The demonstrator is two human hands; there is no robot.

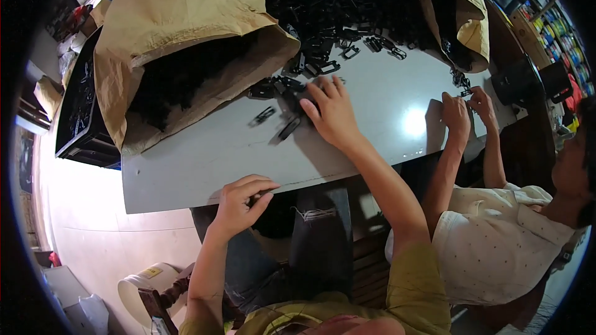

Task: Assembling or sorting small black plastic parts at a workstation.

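Black, hard-looking pieces (354, 9), many of them oblong with open centres like small links, heap thickly across the far side of a smooth, pale grey table (211, 167), and a few catch the light as if glossy. To our left a big brown paper bag (192, 0), creased and soft-walled, lies with its wide mouth toward us, its inside dark with more black stuff; a narrower paper bag (477, 18) of the same crinkled kind stands open at the far right. Our right hand (335, 111) reaches over the table palm down, fingers loosely spread and thumb apart, its tips at the near edge of the heap. Just left of it we see two loose links (288, 129), blurred, on the bare surface between that hand and the big bag. Our left hand (244, 203) rests at the table's near edge, well apart from the heap, with fingers half curled; we cannot tell whether it holds anything. On our right, a co-worker's hands (456, 115) come together near some small black pieces.
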